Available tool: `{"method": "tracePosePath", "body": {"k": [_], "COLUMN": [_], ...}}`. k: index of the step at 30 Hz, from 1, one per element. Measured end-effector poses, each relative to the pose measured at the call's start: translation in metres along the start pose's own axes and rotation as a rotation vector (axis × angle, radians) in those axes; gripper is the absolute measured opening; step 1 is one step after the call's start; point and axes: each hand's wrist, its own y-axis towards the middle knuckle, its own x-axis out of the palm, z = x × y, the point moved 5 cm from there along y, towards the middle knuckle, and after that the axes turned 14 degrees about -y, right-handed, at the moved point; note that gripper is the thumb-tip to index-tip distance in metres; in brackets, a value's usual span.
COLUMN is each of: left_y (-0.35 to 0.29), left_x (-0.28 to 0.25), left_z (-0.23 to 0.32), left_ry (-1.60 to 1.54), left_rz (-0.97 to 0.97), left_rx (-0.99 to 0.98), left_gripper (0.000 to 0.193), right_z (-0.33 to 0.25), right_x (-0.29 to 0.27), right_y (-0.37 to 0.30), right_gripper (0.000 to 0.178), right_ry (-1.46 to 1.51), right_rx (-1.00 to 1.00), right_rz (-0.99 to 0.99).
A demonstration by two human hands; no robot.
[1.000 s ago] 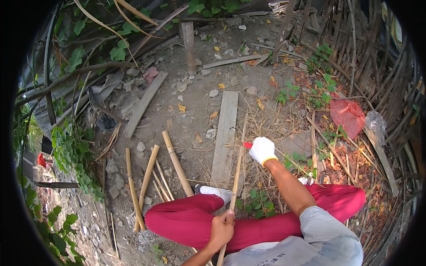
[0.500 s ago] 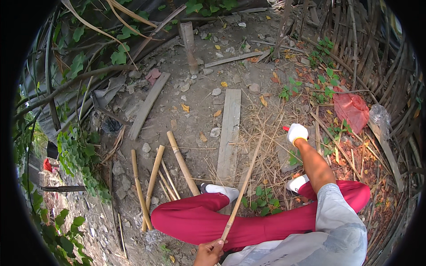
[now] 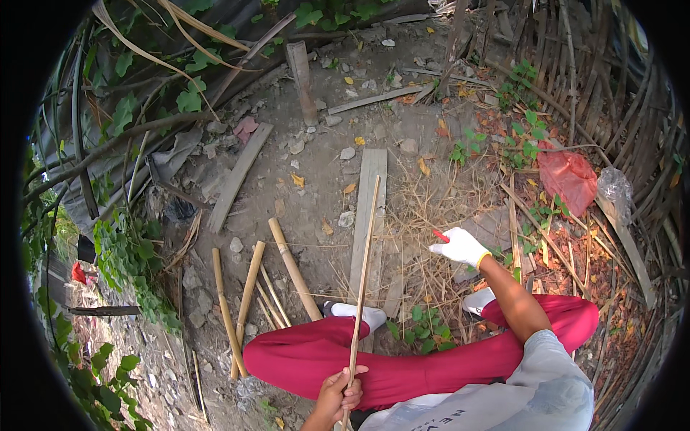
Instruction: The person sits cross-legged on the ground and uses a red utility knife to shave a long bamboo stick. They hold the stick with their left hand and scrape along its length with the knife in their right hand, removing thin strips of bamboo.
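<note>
My bare left hand point(image 3: 341, 396) is wrapped round the lower part of a long, thin bamboo strip point(image 3: 365, 280). The strip slants up and away from me, crossing in front of my red trouser leg, and its far tip lies over a flat wooden board point(image 3: 371, 183). My right hand point(image 3: 461, 248), in a white knitted glove with a yellow cuff, is closed on a small red tool point(image 3: 440, 235). Only a short red end of it sticks out past the fingers; its kind is hidden. The right hand is to the right of the strip, apart from it, above dry straw point(image 3: 417, 208).
Several cut bamboo poles point(image 3: 293, 266) lie to my left, beside thinner sticks. Another plank point(image 3: 241, 178) rests farther left, near a short upright post point(image 3: 302, 82). A red plastic bag point(image 3: 568, 179) lies at the right by a stick fence point(image 3: 604, 93). Green plants point(image 3: 424, 329) grow between my feet.
My right hand has come left and nearer to me, closer to the strip. The bamboo strip has swung to the left and stands more upright in the picture, with my left hand still round it.
</note>
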Motion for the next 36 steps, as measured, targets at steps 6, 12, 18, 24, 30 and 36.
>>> {"method": "tracePosePath", "body": {"k": [6,12,18,24,30,36], "left_y": [0.016,0.028,0.051,0.058,0.058,0.072], "left_x": [-0.001,-0.001,0.011,0.039,0.043,0.029], "left_z": [-0.002,-0.005,-0.007,0.010,0.019,0.013], "left_ry": [-0.136,-0.285,-0.355,0.131,0.342,0.661], "left_rz": [-0.109,-0.229,-0.305,-0.098,-0.026,-0.024], "left_rx": [-0.039,-0.078,-0.077,0.172,0.269,0.503], "left_gripper": [0.048,0.050,0.050,0.057,0.058,0.041], "right_z": [-0.068,-0.110,-0.143,-0.167,-0.174,-0.179], "right_x": [-0.001,-0.016,0.014,0.030,0.023,0.029], "right_y": [-0.046,-0.074,-0.091,-0.087,-0.084,-0.081], "right_gripper": [0.057,0.051,0.042,0.034,0.033,0.026], "right_ry": [0.040,0.012,-0.238,-0.356,-0.370,-0.404], "right_rx": [-0.186,-0.225,-0.390,-0.373,-0.353,-0.345], "right_rz": [0.028,-0.021,0.183,0.090,0.085,0.136]}}
